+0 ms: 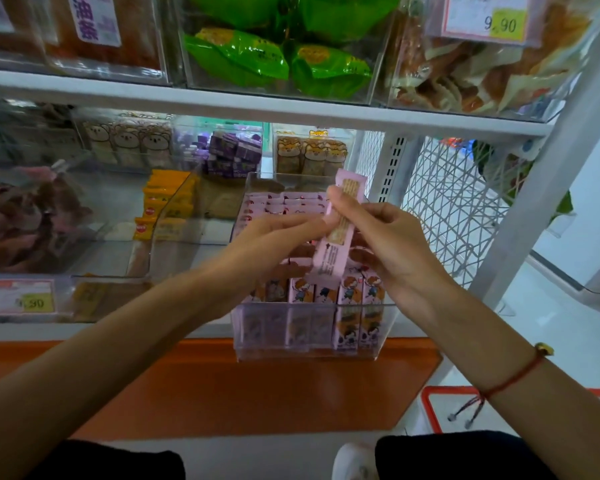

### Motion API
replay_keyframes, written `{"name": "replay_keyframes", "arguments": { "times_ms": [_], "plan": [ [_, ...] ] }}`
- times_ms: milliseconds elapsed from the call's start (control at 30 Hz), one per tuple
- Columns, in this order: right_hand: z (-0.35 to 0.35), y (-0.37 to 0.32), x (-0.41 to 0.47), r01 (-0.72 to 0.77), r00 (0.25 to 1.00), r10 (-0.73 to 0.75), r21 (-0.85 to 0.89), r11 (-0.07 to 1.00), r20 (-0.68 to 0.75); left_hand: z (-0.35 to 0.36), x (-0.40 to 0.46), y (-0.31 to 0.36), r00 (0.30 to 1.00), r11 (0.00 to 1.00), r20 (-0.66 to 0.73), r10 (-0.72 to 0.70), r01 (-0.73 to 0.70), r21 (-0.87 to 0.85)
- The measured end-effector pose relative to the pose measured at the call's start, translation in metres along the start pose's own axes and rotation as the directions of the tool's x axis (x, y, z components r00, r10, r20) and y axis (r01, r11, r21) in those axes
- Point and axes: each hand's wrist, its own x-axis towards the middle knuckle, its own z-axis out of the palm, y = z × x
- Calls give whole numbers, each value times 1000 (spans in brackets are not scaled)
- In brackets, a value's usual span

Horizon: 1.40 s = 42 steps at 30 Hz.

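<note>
Right hand (392, 244) gripped the pink packet (330, 258) along its upper half, with the thumb on the near face and the fingers curled behind. Left hand (267, 237) pinched the packet's left edge at mid-length with its fingertips. The packet was held clear of everything, tilted with its top away from the person. It was above the middle of the clear bin (257, 327), nearer the bin's right wall.

The bin stood at the right end of the lower shelf (118, 331), overhanging its front edge. Matching packets stood upright in a front row (347, 306), with more rows (284, 202) toward the rear wall.

Assessment: the step appeared to be seating the packet among the others. Recommended practice:
- Bring it upright.
- Turn its printed face to match the front row.
- Lower it into a gap by the edges, without squeezing the biscuit window.
</note>
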Motion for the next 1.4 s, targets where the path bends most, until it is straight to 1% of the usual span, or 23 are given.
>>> {"name": "replay_keyframes", "arguments": {
  "times_ms": [33,100,167,200,267,300,333,400,467,533,667,700,767,833,900,933,1000,1067,1100,1200,1267,1333,1400],
  "plan": [
    [0,0,0,14,1000,-13,-8,1000,2,0,0,1,1000,1000,-12,24,-24,16],
    [-3,0,0,98,995,-97,-37,994,30,1,-1,1,980,979,-103,172,-159,128],
    [-7,-2,-2,250,965,-239,-107,962,106,0,-2,-1,891,884,-215,399,-312,347],
    [-8,-2,-4,341,935,-318,-149,928,161,0,-3,-2,838,821,-243,489,-348,452],
    [-9,-1,-6,453,884,-412,-187,872,222,1,-5,-4,769,745,-266,580,-370,555],
    [-10,0,-6,469,875,-429,-178,865,223,1,-5,-5,762,741,-271,589,-374,558],
    [-10,1,-5,468,875,-431,-162,869,221,1,-5,-5,765,754,-277,581,-377,538],
    [-12,2,-4,426,892,-387,-151,892,233,2,-4,-4,785,824,-334,521,-362,435],
    [-12,5,-3,387,909,-331,-219,896,252,3,-2,-2,798,906,-436,416,-327,267],
    [-8,8,-4,400,909,-338,-282,872,244,5,0,-1,814,945,-481,326,-301,130],
    [-5,9,-4,464,883,-422,-256,848,205,8,0,-1,862,967,-450,234,-254,18],
    [-8,7,-3,452,888,-408,-236,860,215,5,1,0,878,973,-432,205,-231,-7],
    [-14,4,0,381,912,-339,-171,909,232,-3,2,2,916,966,-366,162,-223,-130],
    [-20,6,4,285,937,-248,-125,951,248,-8,1,5,943,945,-290,164,-235,-228],
    [-23,9,5,205,950,-177,-87,975,257,-8,0,7,946,958,-266,185,-234,-165],
    [-23,10,5,189,952,-163,-80,979,261,-6,0,7,938,964,-288,195,-238,-122],
    [-21,10,3,232,945,-195,-120,965,262,-3,0,5,912,965,-362,195,-244,-94],
    [-18,9,1,308,938,-258,-216,927,231,0,0,3,892,963,-410,192,-252,-99],
    [-18,9,2,317,941,-273,-240,917,199,1,1,3,893,961,-405,194,-255,-103],
    [-21,9,8,263,964,-247,-219,940,97,4,2,3,916,967,-357,184,-234,-101],
    [-23,9,12,256,966,-243,-242,936,83,2,4,1,910,971,-369,189,-230,-69],
    [-22,9,15,285,958,-258,-323,902,125,-2,6,-1,879,970,-425,217,-243,-9],
    [-21,9,22,303,953,-265,-433,849,147,-7,9,-2,830,962,-492,264,-261,76]
  ]
}}
